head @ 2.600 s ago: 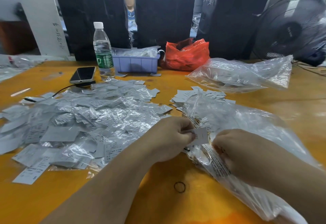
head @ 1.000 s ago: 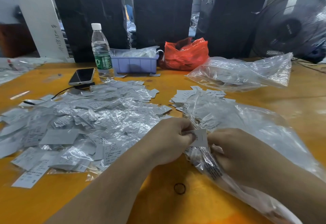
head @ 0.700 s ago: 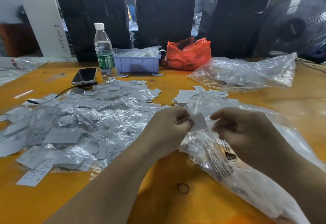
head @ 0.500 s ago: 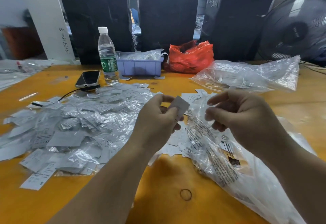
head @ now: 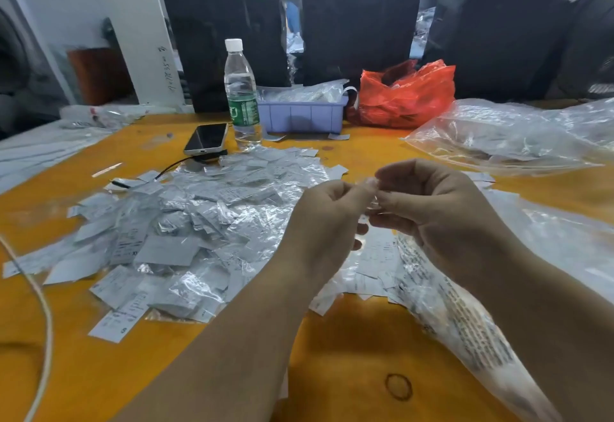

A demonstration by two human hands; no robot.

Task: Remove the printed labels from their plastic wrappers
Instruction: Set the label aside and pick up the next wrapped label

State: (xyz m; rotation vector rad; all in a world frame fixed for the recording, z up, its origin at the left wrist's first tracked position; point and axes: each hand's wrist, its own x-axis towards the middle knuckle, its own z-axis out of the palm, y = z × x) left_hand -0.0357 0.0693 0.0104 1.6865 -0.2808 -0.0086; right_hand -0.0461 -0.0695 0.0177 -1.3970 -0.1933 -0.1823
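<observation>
My left hand and my right hand meet above the table, and both pinch one small wrapped label between their fingertips; the label is blurred and mostly hidden by the fingers. A wide heap of empty wrappers and loose printed labels lies to the left on the yellow table. Under my right forearm lies a large clear bag of wrapped labels. A few bare labels lie below my hands.
At the back stand a water bottle, a phone with a black cable, a purple tray, a red bag and another clear bag. A rubber band lies near the front. A white cord crosses the left.
Both hands lifted from the large clear bag. The left hand carried a label up, and the right hand has now closed in so both pinch it together.
</observation>
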